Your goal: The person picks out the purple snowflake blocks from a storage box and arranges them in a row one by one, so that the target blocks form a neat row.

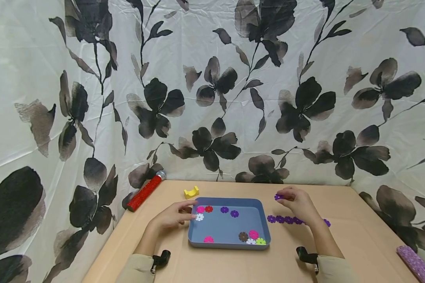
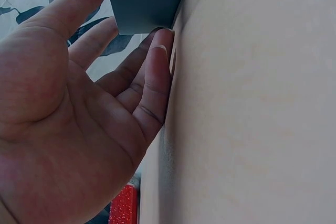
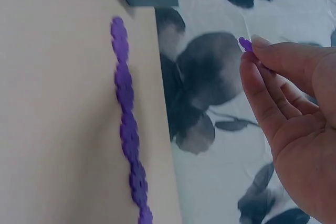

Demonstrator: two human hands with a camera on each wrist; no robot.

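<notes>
My right hand (image 1: 298, 202) pinches a purple flower-shaped disc (image 1: 278, 196) between thumb and fingertips, raised off the table beyond a chain of purple flower discs (image 1: 280, 219). The forearm hides part of that chain. In the right wrist view the pinched disc (image 3: 245, 44) shows only its edge. My left hand (image 1: 173, 215) rests at the left side of a blue-grey tray (image 1: 230, 246), its thumb and index finger reaching over the rim, fingers loosely extended. A white disc (image 1: 199, 217) lies beside the thumb. Inside the tray, two purple discs (image 1: 235, 214) lie near the back.
Pink (image 1: 208, 239), red (image 1: 208, 209), brown (image 1: 243, 236) and green (image 1: 260, 241) discs also lie in the tray. Behind it sits a yellow curved piece (image 1: 191, 192). A red glittery tube (image 1: 145, 192) lies at the table's left edge, a purple glittery one (image 1: 416, 262) at far right.
</notes>
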